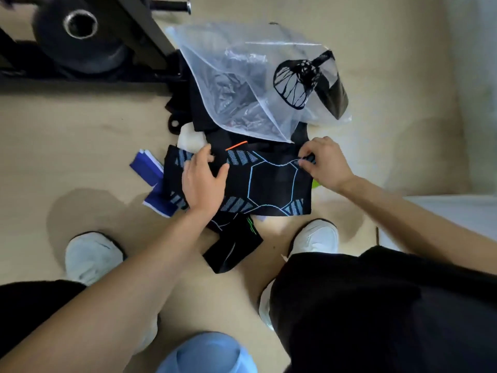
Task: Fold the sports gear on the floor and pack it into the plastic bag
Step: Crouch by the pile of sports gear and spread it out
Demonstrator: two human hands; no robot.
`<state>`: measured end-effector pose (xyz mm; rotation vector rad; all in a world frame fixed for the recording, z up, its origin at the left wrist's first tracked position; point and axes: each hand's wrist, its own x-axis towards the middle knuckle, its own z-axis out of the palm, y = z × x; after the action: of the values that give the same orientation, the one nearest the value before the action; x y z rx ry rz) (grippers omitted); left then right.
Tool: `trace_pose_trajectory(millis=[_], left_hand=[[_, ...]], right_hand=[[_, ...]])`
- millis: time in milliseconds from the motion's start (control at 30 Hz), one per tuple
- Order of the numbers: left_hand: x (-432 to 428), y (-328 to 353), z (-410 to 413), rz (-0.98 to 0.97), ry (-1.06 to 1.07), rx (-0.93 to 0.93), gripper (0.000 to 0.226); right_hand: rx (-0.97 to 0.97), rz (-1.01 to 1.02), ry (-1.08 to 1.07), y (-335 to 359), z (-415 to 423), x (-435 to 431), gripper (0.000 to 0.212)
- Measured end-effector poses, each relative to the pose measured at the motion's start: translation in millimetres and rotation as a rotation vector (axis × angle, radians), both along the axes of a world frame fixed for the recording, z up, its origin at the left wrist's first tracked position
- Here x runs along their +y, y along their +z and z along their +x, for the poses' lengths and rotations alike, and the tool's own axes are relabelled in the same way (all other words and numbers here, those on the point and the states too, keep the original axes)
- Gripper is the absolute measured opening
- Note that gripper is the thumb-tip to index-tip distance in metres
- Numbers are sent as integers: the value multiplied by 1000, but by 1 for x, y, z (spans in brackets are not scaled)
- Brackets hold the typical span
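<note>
Sleeve (271,181), black knit with a blue hexagon, lies flat on top of the gear pile in front of me, just short of the bag (242,76). My left hand (204,184) rests on its left part with fingers straight and a little apart, pressing down, I judge to pin the cloth so it won't slide. My right hand (322,162) pinches the upper right edge between thumb and fingertips (304,162), ready, I think, to square it or start the fold. The bag is clear and crumpled, lying over more dark gear; I can't tell which way its mouth faces. A blue cloth (150,173) sticks out to the left, and a second sleeve (234,249) lies between my shoes (91,254). The floor (80,146) is smooth and beige. A weight plate (80,36) hangs on a dark rack (145,30) at far left.
</note>
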<state>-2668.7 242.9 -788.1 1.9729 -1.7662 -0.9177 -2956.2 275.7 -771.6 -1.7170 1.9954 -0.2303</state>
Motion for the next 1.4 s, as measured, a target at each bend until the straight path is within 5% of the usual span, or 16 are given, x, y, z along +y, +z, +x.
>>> trace_pose_trajectory(millis=[133, 367, 567, 867, 1000, 1067, 1133, 1400], left_hand=[[6, 30, 10, 83, 2, 153, 22], [-6, 104, 25, 38, -162, 371, 34], [-34, 217, 28, -146, -303, 358, 27], [-32, 330, 72, -304, -325, 328, 19], [-39, 351, 97, -302, -288, 355, 24], [-44, 359, 101, -287, -293, 386, 20], [-50, 364, 100, -268, -287, 413, 20], [-65, 347, 78, -208, -289, 435, 16]], right_hand=[[-84, 142, -7, 51, 8, 13, 12], [-60, 145, 187, 171, 20, 17, 16], [-11, 68, 181, 252, 27, 11, 13], [-257, 65, 24, 303, 61, 24, 35], [-406, 7, 26, 299, 66, 37, 15], [-434, 46, 19, 293, 69, 46, 25], [-488, 86, -38, 287, 70, 51, 42], [-913, -233, -597, 289, 89, 66, 13]])
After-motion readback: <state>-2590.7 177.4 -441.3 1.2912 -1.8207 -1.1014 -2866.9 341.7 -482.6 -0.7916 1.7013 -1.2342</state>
